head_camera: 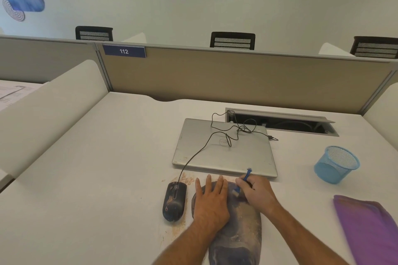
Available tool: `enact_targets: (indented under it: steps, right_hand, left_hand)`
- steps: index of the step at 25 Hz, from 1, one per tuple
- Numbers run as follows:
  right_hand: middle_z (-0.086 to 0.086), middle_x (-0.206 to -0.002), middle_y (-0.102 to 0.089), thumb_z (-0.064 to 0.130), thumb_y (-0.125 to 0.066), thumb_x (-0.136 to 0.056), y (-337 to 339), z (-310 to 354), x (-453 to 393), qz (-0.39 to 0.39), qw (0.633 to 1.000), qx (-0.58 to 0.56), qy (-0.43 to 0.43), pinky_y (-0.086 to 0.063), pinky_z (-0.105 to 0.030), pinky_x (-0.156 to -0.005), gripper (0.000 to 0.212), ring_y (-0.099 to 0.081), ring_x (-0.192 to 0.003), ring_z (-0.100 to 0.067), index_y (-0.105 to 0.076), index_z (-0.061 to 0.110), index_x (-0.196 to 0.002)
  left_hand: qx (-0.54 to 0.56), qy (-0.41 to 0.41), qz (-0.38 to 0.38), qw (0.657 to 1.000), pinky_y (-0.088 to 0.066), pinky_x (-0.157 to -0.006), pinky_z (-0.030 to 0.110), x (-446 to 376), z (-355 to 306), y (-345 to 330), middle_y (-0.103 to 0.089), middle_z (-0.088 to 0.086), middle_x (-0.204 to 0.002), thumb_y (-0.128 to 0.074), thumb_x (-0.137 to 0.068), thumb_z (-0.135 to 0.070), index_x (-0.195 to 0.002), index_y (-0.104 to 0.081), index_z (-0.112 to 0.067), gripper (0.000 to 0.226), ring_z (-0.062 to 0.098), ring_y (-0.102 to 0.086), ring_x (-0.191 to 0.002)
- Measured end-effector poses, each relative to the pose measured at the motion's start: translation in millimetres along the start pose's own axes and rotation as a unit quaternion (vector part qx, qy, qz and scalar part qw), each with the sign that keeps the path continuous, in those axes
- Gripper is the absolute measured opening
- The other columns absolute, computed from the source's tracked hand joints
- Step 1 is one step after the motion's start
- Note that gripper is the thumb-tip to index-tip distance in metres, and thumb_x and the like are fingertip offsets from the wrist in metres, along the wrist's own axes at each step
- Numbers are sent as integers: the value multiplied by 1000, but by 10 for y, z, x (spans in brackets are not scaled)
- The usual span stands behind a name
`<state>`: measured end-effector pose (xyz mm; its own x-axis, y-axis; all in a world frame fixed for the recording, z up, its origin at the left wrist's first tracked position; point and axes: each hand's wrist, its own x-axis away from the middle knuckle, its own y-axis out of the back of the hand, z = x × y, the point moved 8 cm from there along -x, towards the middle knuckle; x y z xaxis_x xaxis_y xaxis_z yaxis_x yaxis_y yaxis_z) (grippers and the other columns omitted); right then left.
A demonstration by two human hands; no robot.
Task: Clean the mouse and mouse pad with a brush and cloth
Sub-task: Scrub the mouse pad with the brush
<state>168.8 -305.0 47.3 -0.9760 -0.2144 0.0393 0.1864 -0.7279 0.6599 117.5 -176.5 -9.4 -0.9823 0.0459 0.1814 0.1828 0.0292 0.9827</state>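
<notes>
Head view, lower centre of the frame: pressing flat on the mouse pad (237, 228) with the left hand (212, 202), fingers straight and spread, gripping nothing, only holding the pad steady. Pinching the blue brush (242, 183) in the right hand (257, 192), fingers curled round the thin handle, bristle end pointing down and to the left, touching the upper part of the pad just beside the left fingertips.

Lying with its long axis from the bottom edge of the frame up toward the closed laptop (224, 148), still carrying pale dust along the middle and lower part of the pad. So, probably brushing along this axis, from the upper end toward the bottom of the frame, the dusty zone lying below the brush head and between the two forearms.

Sitting just left of the pad, nearly parallel to it, the mouse (174, 201), also dusty, nearer to the left hand; cable running up over the laptop. Waiting at the lower right of the frame, well apart from both hands, the purple cloth (366, 228), nearer to the right hand. Standing above the cloth, a blue mesh cup (336, 164).
</notes>
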Motion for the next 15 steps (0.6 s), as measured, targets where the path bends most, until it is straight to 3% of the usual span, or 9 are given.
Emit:
enact_targets:
  steps: [5,9,13,15]
  right_hand:
    - [4,-67,-69,29,-61,-90,-202,-11,128,112,992,53,12,-46,-15,-61,27,-63,-64,-5,-70,22,-65]
    - [5,-72,-72,27,-62,-92,-34,-6,116,39,999,-12,10,-51,-22,-66,21,-66,-68,-6,-73,21,-74]
    - [8,-67,-69,27,-62,-90,-204,1,203,127,991,39,14,-47,-13,-60,24,-64,-66,0,-71,25,-68]
    - [6,-65,-69,21,-65,-90,-91,-62,183,82,996,-20,-14,-47,-15,-57,24,-64,-61,-1,-70,22,-66]
  left_hand:
    - [-1,4,10,1000,21,-112,65,-18,-2,-23,12,0,-168,-36,-103,-37,-159,9,-23,73,34,20,-151]
    - [2,6,11,1000,21,-112,64,-22,-2,-27,12,0,-168,-38,-103,-36,-159,10,-23,75,34,20,-151]
    - [3,5,11,1000,21,-111,64,-32,0,-40,14,1,-168,-38,-103,-42,-159,10,-23,76,34,20,-151]
    - [4,1,9,1000,23,-110,63,-32,-10,-50,14,2,-168,-37,-103,-45,-159,11,-22,77,35,20,-151]
